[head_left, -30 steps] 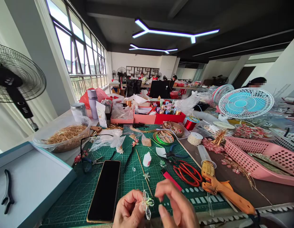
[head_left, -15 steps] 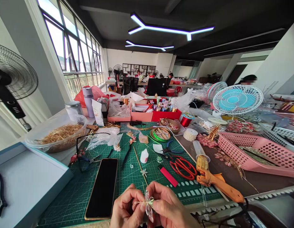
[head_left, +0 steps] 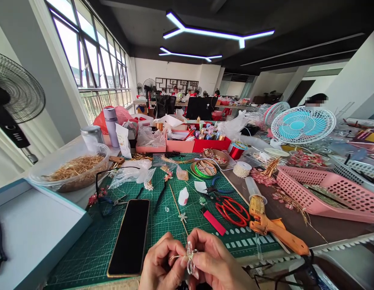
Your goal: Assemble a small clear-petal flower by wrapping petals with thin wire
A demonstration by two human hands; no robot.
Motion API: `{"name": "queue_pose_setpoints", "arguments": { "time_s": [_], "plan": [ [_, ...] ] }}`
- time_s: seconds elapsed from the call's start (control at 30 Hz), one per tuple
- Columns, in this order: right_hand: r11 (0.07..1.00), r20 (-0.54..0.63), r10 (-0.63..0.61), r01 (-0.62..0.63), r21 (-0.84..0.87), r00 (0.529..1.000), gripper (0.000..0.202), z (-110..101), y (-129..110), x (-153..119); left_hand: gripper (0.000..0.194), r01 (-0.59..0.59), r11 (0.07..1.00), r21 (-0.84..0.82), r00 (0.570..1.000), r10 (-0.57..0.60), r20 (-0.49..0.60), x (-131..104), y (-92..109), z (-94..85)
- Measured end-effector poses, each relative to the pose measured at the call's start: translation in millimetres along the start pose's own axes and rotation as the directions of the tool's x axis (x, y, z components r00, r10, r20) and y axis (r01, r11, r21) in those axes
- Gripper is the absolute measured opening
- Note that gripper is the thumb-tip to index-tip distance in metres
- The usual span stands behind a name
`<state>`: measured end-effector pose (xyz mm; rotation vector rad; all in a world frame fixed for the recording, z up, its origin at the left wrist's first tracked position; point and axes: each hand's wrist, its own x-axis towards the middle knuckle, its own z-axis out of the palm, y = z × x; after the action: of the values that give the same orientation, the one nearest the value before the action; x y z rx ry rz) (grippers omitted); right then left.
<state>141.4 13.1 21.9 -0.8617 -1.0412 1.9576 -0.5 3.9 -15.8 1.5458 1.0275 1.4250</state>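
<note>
Low in the view, a small clear-petalled flower ornament [head_left: 191, 259] is pinched between my two hands. My left hand [head_left: 165, 262] is closed on its thin gold wire stem, thumb against fingertips. From the other side my right hand [head_left: 212, 259] grips the flower near its petals and centre. Just beyond my fingers lies a thin gold stick [head_left: 176, 200] with a pale flower piece [head_left: 182, 217] beside it. A black phone [head_left: 129, 237] rests left of my hands on the green cutting mat [head_left: 165, 229].
A small white bottle [head_left: 183, 196], a pink strip [head_left: 214, 222], red-handled scissors [head_left: 233, 212] and blue pliers [head_left: 220, 190] lie ahead. An orange glue gun [head_left: 274, 231] and pink basket [head_left: 320, 199] are at right. An open box [head_left: 32, 237] stands left.
The flower has turned slightly in my fingers, its petals now facing a little differently. Both hands keep their pinch in nearly the same place. The camera view has shifted slightly.
</note>
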Motion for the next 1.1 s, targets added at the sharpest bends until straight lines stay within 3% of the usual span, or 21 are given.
{"name": "queue_pose_setpoints", "arguments": {
  "time_s": [0.3,0.47,0.7,1.1],
  "plan": [
    [0.998,-0.030,-0.022,0.020,-0.061,0.999,0.030,0.3,2.4,1.4,0.025,0.094,0.988,-0.119,0.996,-0.094,0.000,-5.4,-13.6,1.0],
    [0.993,-0.024,-0.009,0.006,-0.120,1.000,0.031,-5.0,6.0,5.2,0.023,0.197,0.960,-0.197,0.978,-0.179,0.105,-5.7,-13.5,-3.0],
    [0.991,-0.072,-0.050,0.041,-0.131,0.996,0.032,-3.6,8.1,3.6,0.021,0.205,0.950,-0.237,0.975,-0.178,0.131,-5.1,-11.8,-3.7],
    [0.972,-0.080,-0.007,-0.012,-0.236,0.997,0.042,-4.7,8.6,7.2,0.016,0.251,0.889,-0.382,0.966,-0.207,0.153,-4.9,-5.7,-3.6]
  ]
}}
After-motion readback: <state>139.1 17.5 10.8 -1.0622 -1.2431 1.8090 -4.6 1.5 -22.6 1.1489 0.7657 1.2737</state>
